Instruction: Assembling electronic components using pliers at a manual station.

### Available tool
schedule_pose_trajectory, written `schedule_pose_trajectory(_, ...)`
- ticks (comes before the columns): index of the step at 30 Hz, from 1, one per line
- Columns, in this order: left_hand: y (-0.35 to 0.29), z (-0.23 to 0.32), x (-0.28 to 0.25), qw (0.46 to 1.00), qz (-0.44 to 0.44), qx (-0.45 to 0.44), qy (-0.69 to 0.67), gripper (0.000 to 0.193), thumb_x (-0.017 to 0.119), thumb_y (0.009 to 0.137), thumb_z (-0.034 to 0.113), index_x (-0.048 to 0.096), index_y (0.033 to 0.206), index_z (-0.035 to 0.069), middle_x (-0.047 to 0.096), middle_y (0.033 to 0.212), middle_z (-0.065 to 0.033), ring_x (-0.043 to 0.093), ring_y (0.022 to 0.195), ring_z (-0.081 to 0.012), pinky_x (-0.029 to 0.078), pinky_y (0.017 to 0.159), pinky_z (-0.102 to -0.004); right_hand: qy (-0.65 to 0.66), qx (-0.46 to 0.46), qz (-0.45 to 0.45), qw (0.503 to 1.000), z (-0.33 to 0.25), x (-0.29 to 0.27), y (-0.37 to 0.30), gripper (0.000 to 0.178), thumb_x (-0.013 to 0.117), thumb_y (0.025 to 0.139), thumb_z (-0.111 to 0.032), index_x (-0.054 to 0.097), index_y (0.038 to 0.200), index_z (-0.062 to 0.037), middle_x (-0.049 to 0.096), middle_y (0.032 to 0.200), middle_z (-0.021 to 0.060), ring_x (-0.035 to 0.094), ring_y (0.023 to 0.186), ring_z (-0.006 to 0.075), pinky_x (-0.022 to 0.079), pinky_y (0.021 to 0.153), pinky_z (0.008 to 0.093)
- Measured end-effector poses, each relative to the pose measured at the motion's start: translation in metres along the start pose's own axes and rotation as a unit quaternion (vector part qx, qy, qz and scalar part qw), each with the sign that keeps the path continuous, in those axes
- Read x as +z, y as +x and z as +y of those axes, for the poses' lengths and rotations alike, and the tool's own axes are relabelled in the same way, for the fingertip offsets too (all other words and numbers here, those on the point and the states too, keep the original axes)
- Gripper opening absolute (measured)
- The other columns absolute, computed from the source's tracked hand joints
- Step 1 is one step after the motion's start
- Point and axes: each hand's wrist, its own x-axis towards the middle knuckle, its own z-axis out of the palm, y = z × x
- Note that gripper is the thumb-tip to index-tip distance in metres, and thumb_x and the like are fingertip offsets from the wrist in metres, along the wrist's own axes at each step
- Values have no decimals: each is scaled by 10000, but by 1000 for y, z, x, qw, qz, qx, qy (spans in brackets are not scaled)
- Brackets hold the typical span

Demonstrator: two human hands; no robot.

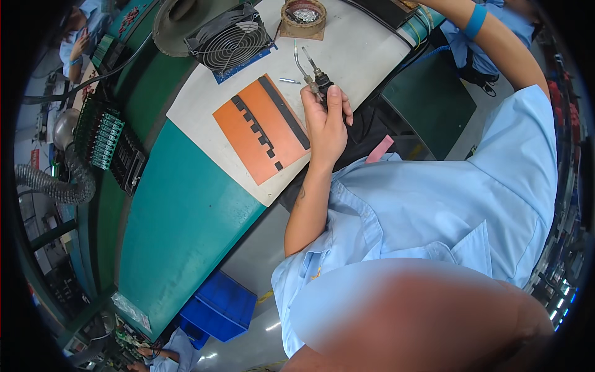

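- tweezers-like soldering tool (312, 69) sat in my left hand (326, 124), fingers wrapped shut around its dark handle, thumb pressed along the top, two thin metal prongs pointing up and away over the white mat (359, 56).
- my right hand was out of sight; only the arm (496, 43) with its blue wristband (475, 20) reached off past the top edge, so i could not tell whether that hand gripped anything.
- just beside my left hand lay an orange pad (263, 127) with one long black strip and a stepped row of small black pieces on it.
- a small metal pin (289, 80) lay on the mat near the prongs.
- farther back stood a small fan (232, 42) and a round brown holder of tip-cleaning wool (303, 17).
- by my judgement the work was at an early or in-between point: tool lifted, prongs touching nothing.
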Motion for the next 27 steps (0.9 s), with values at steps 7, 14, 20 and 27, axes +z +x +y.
schedule_pose_trajectory(7,1,1,1,1000,2,-6,2,218,504,1091,232,397,1116,44,563,898,-75,543,655,-100,471,535,-228,36,37,16,999,7,-8,-1,170,624,865,-289,710,870,-142,657,966,74,596,916,268,468,827,410)
schedule_pose_trajectory(14,1,1,0,1000,7,-6,-9,210,503,1091,221,393,1117,44,562,900,-77,546,656,-102,470,534,-228,56,70,52,995,10,-66,2,192,653,876,-306,697,891,-120,650,955,77,598,916,280,481,822,413)
schedule_pose_trajectory(20,-1,-1,-1,1000,-2,5,-8,200,497,1094,218,394,1129,50,563,913,-78,543,668,-107,467,538,-234,288,221,103,926,-26,-74,-19,188,673,925,-260,682,948,-74,673,944,97,632,783,310,524,725,362)
schedule_pose_trajectory(27,-11,4,1,997,-15,6,-80,180,483,1094,176,402,1189,46,561,998,-100,557,729,-128,484,584,-248,446,210,131,860,-156,-21,-36,190,621,998,-207,666,1110,-60,690,940,84,599,748,238,482,690,353)
